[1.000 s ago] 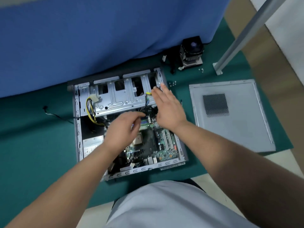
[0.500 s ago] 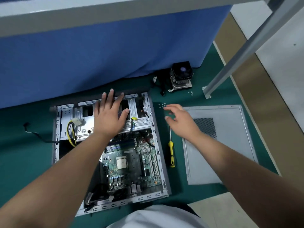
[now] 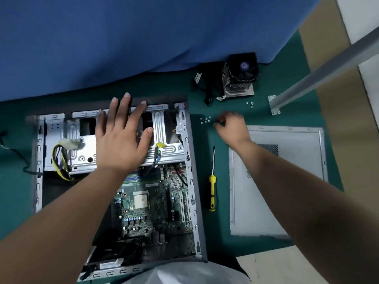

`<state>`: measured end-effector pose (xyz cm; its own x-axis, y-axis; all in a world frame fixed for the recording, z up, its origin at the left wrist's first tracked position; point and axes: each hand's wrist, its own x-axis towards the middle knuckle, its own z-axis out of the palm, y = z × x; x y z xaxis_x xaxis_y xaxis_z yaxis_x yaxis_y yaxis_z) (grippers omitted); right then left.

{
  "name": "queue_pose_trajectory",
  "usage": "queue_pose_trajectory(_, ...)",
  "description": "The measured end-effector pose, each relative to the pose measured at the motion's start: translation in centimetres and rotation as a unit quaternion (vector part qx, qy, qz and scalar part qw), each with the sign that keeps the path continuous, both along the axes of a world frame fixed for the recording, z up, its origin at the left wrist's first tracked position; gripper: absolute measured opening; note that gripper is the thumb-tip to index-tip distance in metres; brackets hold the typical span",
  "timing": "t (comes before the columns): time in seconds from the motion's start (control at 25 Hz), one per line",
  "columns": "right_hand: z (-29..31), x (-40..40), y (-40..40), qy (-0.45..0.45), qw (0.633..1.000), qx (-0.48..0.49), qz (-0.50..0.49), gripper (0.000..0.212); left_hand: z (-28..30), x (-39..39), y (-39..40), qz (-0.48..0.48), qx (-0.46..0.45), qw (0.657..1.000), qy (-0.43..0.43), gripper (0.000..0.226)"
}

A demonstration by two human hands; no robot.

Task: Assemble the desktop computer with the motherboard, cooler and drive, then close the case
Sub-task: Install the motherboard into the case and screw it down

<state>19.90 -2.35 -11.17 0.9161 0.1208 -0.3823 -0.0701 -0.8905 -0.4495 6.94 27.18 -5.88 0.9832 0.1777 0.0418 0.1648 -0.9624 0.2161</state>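
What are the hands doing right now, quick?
Left hand: open, fingers spread flat on the drive cage of the case.
Right hand: fingers curled down by the loose screws on the mat; too blurred to tell if it holds one.

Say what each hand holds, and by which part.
Left hand holds nothing; it lies flat on the drive cage. Right hand curls by the screws; a hold cannot be told.
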Motion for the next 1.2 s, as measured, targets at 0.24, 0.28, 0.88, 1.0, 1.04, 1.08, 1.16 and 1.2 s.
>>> queue_pose_trajectory(0.24, -1.1, -0.7, 3.0, -0.023, 0.999, 0.029, -0.029, 0.021, -0.4, 0.0, 0.1, -0.004, 0.006, 1.0, -0.014, 0.064)
queue_pose_trajectory(0.28, -1.1, -0.8, 3.1, -0.032, 0.999, 0.025, -0.032, 0.021, -0.4, -0.1, 0.0, -0.005, 0.006, 1.0, -0.016, 0.064)
queue_pose_trajectory(0.88, 0.0, -4.4, 0.7, 0.014, 0.997, 0.013, -0.078, 0.011, -0.2, 0.0, 0.2, -0.022, 0.004, 1.0, -0.006, 0.068)
queue_pose_trajectory(1.0, 1.1, -6.8, 0.4, 0.004, 0.983, 0.096, -0.159, 0.01, 0.2, 0.0, 0.3, -0.041, -0.008, 0.999, 0.009, 0.07)
queue_pose_trajectory(1.04, 1.7, -7.6, 0.6, -0.002, 0.977, 0.124, -0.174, 0.011, 0.5, 0.0, 0.3, -0.046, -0.019, 0.999, 0.016, 0.07)
queue_pose_trajectory(1.08, 2.5, -8.5, 0.9, -0.007, 0.97, 0.155, -0.186, 0.011, 0.8, 0.0, 0.4, -0.051, -0.038, 0.998, 0.022, 0.07)
queue_pose_trajectory(1.16, 4.4, -10.4, 1.7, -0.015, 0.956, 0.209, -0.204, 0.008, 1.7, -0.2, 0.9, -0.062, -0.101, 0.992, 0.036, 0.068)
queue_pose_trajectory(1.2, 5.6, -11.3, 2.0, -0.019, 0.95, 0.229, -0.21, 0.008, 2.4, -0.3, 1.2, -0.066, -0.148, 0.986, 0.041, 0.065)
